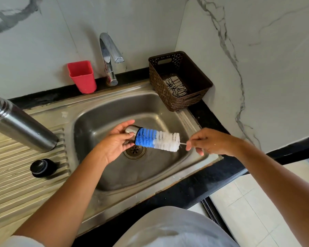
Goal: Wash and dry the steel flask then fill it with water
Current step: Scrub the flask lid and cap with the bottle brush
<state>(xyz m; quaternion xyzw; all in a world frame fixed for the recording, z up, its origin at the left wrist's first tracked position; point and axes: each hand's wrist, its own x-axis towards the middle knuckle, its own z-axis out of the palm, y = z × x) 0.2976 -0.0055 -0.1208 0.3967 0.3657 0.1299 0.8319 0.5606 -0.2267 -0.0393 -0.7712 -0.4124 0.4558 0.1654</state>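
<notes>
Head view: over the sink, just above its drain, the left hand grips a small steel cup, fingers and thumb curled round its sides, mouth turned to the right. A brush is pushed into that mouth; its blue bristles sit at the rim and its white bristles stick out toward the right. The right hand pinches the brush's thin wire handle between thumb and fingertips, just right of the bristles.

The flask rests with its base on the ribbed drainboard left of the sink, uncapped end toward the camera (its top is cut off by the picture's edge). A black stopper sits on the drainboard nearer the person, apart from the flask.

Behind the sink a chrome tap rises, with a red cup to its left. At the sink's far right corner stands a brown basket holding a patterned cloth.
</notes>
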